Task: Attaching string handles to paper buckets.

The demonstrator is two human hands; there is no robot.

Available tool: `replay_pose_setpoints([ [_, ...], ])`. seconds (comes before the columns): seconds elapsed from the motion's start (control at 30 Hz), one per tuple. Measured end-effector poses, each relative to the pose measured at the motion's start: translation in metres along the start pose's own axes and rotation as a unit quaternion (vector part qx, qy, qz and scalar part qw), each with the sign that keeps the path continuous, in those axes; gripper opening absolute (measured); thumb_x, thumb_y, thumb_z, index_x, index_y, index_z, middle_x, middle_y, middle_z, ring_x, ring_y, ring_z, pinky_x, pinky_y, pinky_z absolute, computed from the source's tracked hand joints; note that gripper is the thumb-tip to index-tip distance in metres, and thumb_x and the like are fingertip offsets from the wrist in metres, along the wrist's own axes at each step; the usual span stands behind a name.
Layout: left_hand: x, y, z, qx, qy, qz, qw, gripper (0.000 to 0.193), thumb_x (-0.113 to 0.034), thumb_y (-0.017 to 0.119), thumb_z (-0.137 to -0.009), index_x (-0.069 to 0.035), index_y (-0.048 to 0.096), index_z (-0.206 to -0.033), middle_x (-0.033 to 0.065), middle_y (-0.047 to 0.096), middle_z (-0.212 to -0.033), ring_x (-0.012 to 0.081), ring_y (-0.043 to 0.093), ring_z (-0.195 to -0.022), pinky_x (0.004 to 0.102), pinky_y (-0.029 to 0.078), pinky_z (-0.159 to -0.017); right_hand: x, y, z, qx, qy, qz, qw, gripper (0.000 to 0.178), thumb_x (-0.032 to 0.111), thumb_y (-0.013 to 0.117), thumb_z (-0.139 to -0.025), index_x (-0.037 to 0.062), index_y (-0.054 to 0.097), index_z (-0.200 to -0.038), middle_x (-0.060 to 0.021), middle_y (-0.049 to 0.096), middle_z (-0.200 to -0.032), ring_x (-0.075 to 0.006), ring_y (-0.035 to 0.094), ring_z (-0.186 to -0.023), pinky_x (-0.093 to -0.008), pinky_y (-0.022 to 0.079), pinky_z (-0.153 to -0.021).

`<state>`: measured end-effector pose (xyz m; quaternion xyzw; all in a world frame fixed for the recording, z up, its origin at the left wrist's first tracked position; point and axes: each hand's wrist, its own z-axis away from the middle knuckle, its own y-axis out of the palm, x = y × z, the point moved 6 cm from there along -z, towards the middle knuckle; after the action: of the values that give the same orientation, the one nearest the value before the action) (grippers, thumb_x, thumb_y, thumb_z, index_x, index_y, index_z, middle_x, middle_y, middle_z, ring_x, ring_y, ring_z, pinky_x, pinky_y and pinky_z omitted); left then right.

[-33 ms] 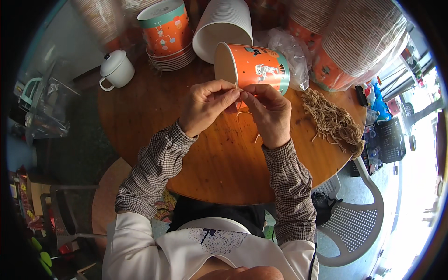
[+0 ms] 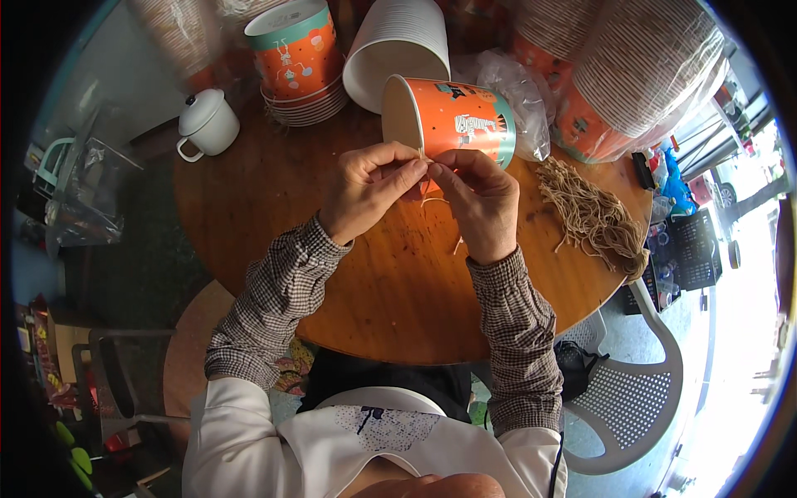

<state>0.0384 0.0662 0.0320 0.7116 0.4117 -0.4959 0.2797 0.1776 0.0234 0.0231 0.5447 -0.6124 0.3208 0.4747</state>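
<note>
A round, glossy wooden table spreads out, its grain scuffed and dark-specked. Above it, the left hand and right hand pinch thin tan twine between fingertips, at the rim of a smooth orange paper tub lying sideways. Right of them slumps a fibrous twine bundle; beyond, crinkled clear plastic and ribbed, nested white tubs.
</note>
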Motion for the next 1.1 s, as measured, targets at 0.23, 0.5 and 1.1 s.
replay_pose_setpoints([
  [0.23, -0.009, 0.001, 0.001, 0.000, 0.061, -0.061, 0.996, 0.013, -0.006, 0.053, -0.094, 0.004, 0.061, -0.099, 0.0025, 0.062, -0.077, 0.0060, 0.060, -0.069, 0.0189, 0.052, -0.062, 0.022, 0.002, 0.004, -0.033, -0.121, 0.192, 0.973, 0.011, 0.001, 0.070, -0.078, 0.0017, 0.064, -0.087, -0.0020, 0.060, -0.078, -0.0093, 0.055, -0.061, -0.0234, 0.045, -0.054],
  [0.5, -0.005, -0.005, -0.001, -0.032, -0.004, 0.038, 0.999, 0.012, -0.007, 0.056, -0.093, 0.002, 0.061, -0.098, 0.0030, 0.064, -0.079, 0.0070, 0.060, -0.068, 0.0196, 0.051, -0.061, 0.032, 0.011, 0.008, -0.015, -0.182, 0.252, 0.950, 0.011, 0.001, 0.068, -0.078, 0.0038, 0.063, -0.088, -0.0045, 0.059, -0.079, -0.0129, 0.056, -0.060, -0.0259, 0.045, -0.052],
  [1.1, -0.019, 0.001, 0.004, -0.080, 0.168, -0.182, 0.965, 0.014, 0.006, 0.063, -0.081, 0.000, 0.065, -0.093, 0.0061, 0.066, -0.083, 0.0120, 0.065, -0.070, 0.0237, 0.053, -0.061, 0.036, 0.009, 0.008, -0.015, -0.207, 0.269, 0.940, 0.011, -0.001, 0.066, -0.078, 0.0040, 0.059, -0.085, -0.0050, 0.058, -0.080, -0.0148, 0.057, -0.061, -0.0263, 0.048, -0.054],
])
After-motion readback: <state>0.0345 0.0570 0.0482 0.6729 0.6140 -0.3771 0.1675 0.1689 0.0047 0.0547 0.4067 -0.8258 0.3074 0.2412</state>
